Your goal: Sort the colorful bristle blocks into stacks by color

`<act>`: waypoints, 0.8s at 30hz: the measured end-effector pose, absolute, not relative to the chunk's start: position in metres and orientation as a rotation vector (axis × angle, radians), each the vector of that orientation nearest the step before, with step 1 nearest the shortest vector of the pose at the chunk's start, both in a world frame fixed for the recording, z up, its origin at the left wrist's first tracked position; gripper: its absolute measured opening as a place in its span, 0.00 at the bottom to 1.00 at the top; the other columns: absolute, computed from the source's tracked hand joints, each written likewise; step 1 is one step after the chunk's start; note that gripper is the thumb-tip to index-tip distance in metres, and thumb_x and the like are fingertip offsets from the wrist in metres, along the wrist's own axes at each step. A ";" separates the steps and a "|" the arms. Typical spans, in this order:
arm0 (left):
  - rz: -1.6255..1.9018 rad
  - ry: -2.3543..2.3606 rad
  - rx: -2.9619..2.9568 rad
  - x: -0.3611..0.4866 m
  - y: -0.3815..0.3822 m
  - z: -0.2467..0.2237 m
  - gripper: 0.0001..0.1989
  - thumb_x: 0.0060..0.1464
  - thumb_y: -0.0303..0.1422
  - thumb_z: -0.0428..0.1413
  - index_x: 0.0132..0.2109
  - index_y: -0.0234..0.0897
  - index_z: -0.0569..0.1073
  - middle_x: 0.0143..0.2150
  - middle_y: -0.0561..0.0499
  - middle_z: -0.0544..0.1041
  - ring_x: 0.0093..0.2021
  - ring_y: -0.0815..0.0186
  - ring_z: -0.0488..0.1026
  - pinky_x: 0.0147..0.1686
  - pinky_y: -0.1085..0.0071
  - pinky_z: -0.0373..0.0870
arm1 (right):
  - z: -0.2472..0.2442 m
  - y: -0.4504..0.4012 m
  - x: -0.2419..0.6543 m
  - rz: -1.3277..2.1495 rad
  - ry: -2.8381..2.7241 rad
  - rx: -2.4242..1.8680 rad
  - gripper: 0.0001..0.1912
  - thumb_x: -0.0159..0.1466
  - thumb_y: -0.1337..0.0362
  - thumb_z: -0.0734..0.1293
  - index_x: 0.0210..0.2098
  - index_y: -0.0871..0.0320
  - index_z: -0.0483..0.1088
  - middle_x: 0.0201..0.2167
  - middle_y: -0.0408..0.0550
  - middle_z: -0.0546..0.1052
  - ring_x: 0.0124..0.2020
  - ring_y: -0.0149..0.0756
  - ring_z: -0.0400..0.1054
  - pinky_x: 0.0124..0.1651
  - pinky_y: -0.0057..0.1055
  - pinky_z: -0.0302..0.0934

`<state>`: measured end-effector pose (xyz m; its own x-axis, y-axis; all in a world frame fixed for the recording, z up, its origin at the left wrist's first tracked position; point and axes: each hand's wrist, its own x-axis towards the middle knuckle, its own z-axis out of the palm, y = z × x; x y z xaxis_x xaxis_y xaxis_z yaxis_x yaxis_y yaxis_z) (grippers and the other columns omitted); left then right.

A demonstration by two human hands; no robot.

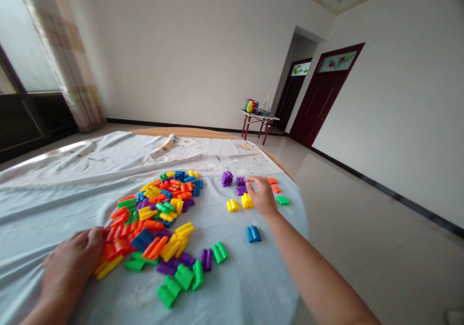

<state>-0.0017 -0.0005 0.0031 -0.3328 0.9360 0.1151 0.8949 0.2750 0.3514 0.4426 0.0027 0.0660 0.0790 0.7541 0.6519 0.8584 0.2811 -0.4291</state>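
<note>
Colourful plastic tube blocks (pixel 148 214) lie in a large pile on the cloth-covered table. At the pile's left edge rests my left hand (pixel 74 260), its fingertips against orange blocks; what they hold, if anything, is hidden. Further right, my right hand (pixel 261 194) has its thumb and fingers at the purple blocks (pixel 240 185), and its grip is too small to make out. A taller purple stack (pixel 227 178) stands just left of them. Yellow blocks (pixel 247 201) sit below these fingers, with another yellow piece (pixel 232 205) beside them. A blue block (pixel 253 234) lies nearer me.
Orange (pixel 274 185) and green blocks (pixel 282 200) lie beyond my right wrist, near the table's right edge. Wrinkled cloth (pixel 108 156) covers the table. A small side table (pixel 259 116) with bags stands by the far wall, near dark red doors (pixel 322 98).
</note>
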 end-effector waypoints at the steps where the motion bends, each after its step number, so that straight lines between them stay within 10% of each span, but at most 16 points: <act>1: 0.526 2.400 1.703 0.001 -0.004 0.006 0.32 0.55 0.46 0.31 0.46 0.34 0.74 0.52 0.39 0.72 0.51 0.49 0.67 0.43 0.59 0.64 | 0.067 -0.004 0.425 -0.107 -1.722 -1.396 0.09 0.62 0.66 0.60 0.37 0.58 0.73 0.39 0.50 0.77 0.44 0.39 0.67 0.51 0.35 0.56; 24: 0.814 2.288 1.512 0.008 -0.015 0.018 0.28 0.56 0.42 0.35 0.41 0.33 0.76 0.45 0.37 0.75 0.46 0.54 0.70 0.42 0.64 0.63 | 0.025 -0.036 0.324 0.375 -2.281 -1.318 0.16 0.56 0.75 0.63 0.41 0.53 0.73 0.41 0.45 0.76 0.47 0.39 0.64 0.51 0.36 0.53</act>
